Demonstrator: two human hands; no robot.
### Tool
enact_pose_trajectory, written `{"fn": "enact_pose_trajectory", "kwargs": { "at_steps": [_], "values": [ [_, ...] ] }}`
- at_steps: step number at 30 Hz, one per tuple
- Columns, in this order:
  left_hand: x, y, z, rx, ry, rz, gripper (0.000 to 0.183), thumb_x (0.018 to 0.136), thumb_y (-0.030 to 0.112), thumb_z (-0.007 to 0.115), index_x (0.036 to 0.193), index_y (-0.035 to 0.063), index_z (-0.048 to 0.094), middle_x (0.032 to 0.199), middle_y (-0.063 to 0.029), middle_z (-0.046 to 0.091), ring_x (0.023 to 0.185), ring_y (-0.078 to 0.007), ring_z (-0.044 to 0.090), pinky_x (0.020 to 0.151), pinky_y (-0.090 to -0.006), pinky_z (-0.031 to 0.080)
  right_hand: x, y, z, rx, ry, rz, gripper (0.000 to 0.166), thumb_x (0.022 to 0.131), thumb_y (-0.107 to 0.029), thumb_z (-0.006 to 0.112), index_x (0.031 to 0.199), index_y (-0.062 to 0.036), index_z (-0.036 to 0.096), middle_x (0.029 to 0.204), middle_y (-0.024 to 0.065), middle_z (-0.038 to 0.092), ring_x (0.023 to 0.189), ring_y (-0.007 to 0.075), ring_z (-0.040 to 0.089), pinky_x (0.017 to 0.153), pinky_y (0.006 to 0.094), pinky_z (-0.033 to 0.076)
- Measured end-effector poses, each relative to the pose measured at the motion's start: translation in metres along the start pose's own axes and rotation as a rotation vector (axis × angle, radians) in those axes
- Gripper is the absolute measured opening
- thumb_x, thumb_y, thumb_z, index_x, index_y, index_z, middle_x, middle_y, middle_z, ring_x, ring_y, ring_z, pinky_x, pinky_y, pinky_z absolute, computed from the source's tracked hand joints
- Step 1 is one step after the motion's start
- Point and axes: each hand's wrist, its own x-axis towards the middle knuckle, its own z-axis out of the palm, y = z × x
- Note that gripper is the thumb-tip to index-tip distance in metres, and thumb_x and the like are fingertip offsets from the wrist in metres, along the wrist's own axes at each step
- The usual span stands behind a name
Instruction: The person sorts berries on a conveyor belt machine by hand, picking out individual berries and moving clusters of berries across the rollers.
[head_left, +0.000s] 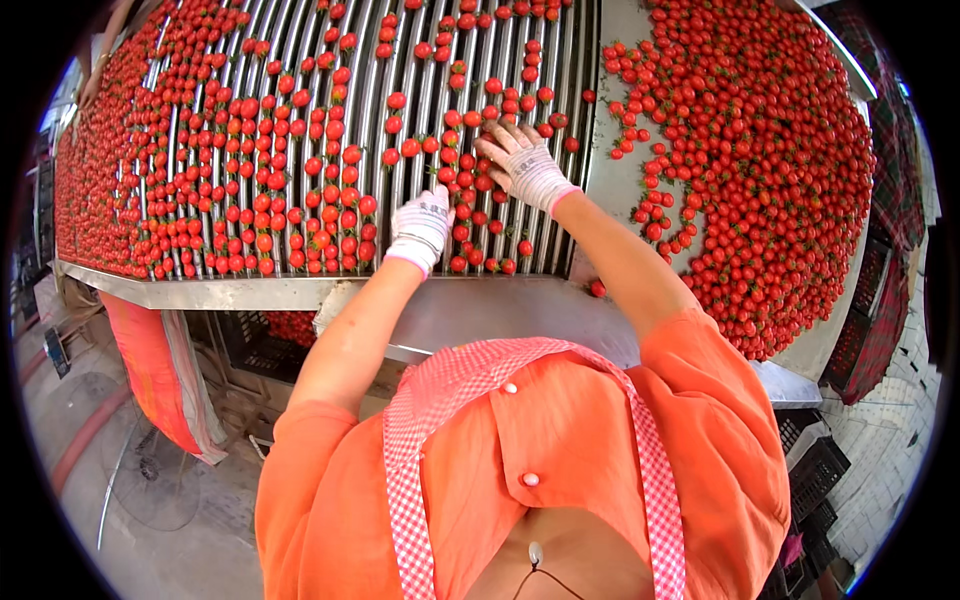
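Small red tomatoes (331, 193), some with green stems, lie in rows between the steel rollers (370, 97) of a sorting conveyor. Over the near part of the rollers is my left hand (424, 223), in a pale striped glove. Its fingers are curled and partly hidden, so whether they hold a tomato is unclear. My right hand (525, 165), gloved alike with darker fingertips, reaches farther in, to the right. Its fingers are spread and touch or hover over tomatoes (465, 178) between the two hands.
A large heap of tomatoes (780, 172) covers the metal table (615, 180) on the right. Along the near side runs the conveyor's metal rim (225, 294). Below it stands a dark plastic crate (259, 349). Another person's arm (101, 64) shows at far left. More black crates (819, 469) stand lower right.
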Motion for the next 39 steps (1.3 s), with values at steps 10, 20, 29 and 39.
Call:
{"fn": "enact_pose_trajectory", "kwargs": {
  "at_steps": [10,20,29,39],
  "values": [
    [-0.003,-0.03,0.004,-1.341,-0.162,-0.17,0.033,0.092,0.032,0.069,0.111,0.0052,0.065,0.092,-0.0016,0.071,0.076,-0.0107,0.065,0.063,-0.0267,0.051,-0.005,0.091,-0.018,0.042,0.208,0.485,0.052,0.087,-0.025,0.064,0.137,-0.016,0.053,0.148,0.0216,0.04,0.133,0.0391,0.043,0.111,0.0477,0.036],
    [-0.183,-0.191,0.03,-3.006,0.03,0.366,0.029,0.093,0.02,0.068,0.119,0.01,0.063,0.116,-0.0019,0.064,0.072,-0.0087,0.045,0.056,-0.0223,0.039,-0.244,0.086,-0.052,-0.376,0.257,0.856,0.065,0.081,-0.029,0.071,0.137,-0.0046,0.047,0.144,0.0271,0.041,0.126,0.0433,0.047,0.1,0.0552,0.041],
    [-0.259,-0.345,0.217,-2.52,1.168,-0.83,0.039,0.093,0.03,0.065,0.123,0.0057,0.059,0.123,-0.012,0.063,0.115,-0.0263,0.061,0.088,-0.0377,0.058,-0.195,-0.045,-0.005,0.362,-0.212,0.821,0.076,0.084,-0.037,0.067,0.147,-0.0109,0.035,0.143,0.0335,0.036,0.131,0.0493,0.039,0.108,0.0535,0.038],
    [-0.185,-0.275,0.115,-1.552,1.178,-0.948,0.058,0.091,0.032,0.064,0.14,0.0048,0.051,0.141,-0.0095,0.055,0.127,-0.022,0.05,0.111,-0.0408,0.035,0.01,0.052,-0.015,0.215,0.068,0.565,0.044,0.091,-0.023,0.061,0.132,-0.0098,0.055,0.136,0.0164,0.054,0.122,0.0334,0.056,0.102,0.043,0.047]
  ]
}}
